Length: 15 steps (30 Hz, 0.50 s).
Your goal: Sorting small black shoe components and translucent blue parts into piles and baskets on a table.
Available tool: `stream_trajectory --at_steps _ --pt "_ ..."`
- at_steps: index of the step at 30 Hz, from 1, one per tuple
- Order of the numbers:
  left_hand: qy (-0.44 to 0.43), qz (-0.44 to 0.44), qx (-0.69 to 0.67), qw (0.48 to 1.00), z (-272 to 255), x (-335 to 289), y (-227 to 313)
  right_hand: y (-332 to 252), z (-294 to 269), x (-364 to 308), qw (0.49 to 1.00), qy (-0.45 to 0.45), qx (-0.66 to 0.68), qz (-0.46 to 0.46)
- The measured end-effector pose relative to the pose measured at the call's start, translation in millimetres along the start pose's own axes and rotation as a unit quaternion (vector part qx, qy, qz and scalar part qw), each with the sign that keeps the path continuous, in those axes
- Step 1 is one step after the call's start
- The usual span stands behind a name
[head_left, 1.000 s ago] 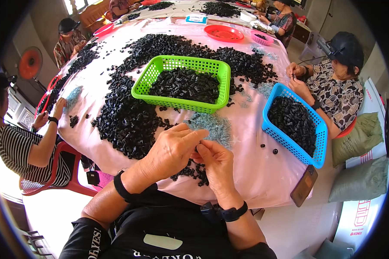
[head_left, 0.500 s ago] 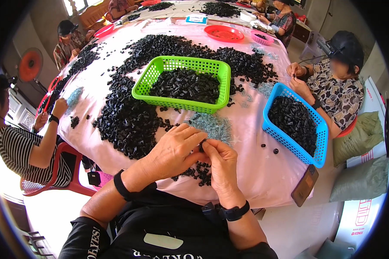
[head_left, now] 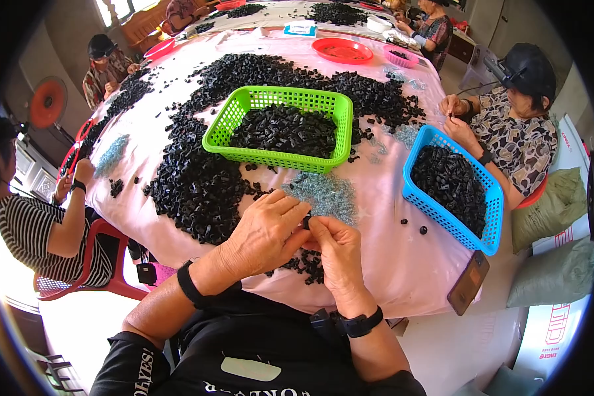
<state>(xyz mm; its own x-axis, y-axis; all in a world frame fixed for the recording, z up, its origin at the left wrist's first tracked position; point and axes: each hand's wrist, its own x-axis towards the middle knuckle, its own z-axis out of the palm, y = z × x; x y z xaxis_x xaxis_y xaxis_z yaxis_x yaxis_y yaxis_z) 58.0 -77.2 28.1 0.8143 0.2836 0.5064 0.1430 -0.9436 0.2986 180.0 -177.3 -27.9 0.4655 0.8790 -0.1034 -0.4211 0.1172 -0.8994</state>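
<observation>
My left hand (head_left: 265, 228) and my right hand (head_left: 336, 247) meet over the near edge of the table. Pinched between their fingertips is a small black plastic part (head_left: 306, 223), mostly hidden by the fingers. Just beyond my fingers lies a heap of small clear bluish pieces (head_left: 323, 195). Loose black parts (head_left: 305, 266) are scattered beneath my hands. To the left spreads a large pile of the same black parts (head_left: 198, 191). A green plastic basket (head_left: 270, 158) holding black parts stands beyond my hands, and a blue basket (head_left: 447, 214), also filled with them, is at the right.
A phone (head_left: 468, 284) lies at the table's right corner. Two small black pieces (head_left: 423, 230) sit beside the blue basket. Farther back are a red tray (head_left: 342, 51) and a pink basket (head_left: 400, 58). Co-workers sit along both sides, one in a patterned shirt (head_left: 518, 138) at the right.
My hands stay almost in place, still pinching the small part. The co-worker at the left has raised a hand slightly leftward; the view has shifted a little.
</observation>
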Motion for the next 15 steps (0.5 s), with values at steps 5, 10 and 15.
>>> stream_trajectory --at_steps 5,10,15 --pt "-0.001 0.014 -0.004 1.0 -0.6 2.0 1.2 -1.9 0.1 -1.9 1.0 0.013 -0.023 -0.015" --pt "-0.04 0.031 0.004 0.999 -1.4 0.6 1.1 -2.4 -0.3 -2.3 1.0 0.008 -0.004 0.005" --pt "0.007 0.013 -0.028 1.0 1.0 -2.2 1.7 -4.4 3.5 -2.5 1.0 0.009 0.011 0.004"
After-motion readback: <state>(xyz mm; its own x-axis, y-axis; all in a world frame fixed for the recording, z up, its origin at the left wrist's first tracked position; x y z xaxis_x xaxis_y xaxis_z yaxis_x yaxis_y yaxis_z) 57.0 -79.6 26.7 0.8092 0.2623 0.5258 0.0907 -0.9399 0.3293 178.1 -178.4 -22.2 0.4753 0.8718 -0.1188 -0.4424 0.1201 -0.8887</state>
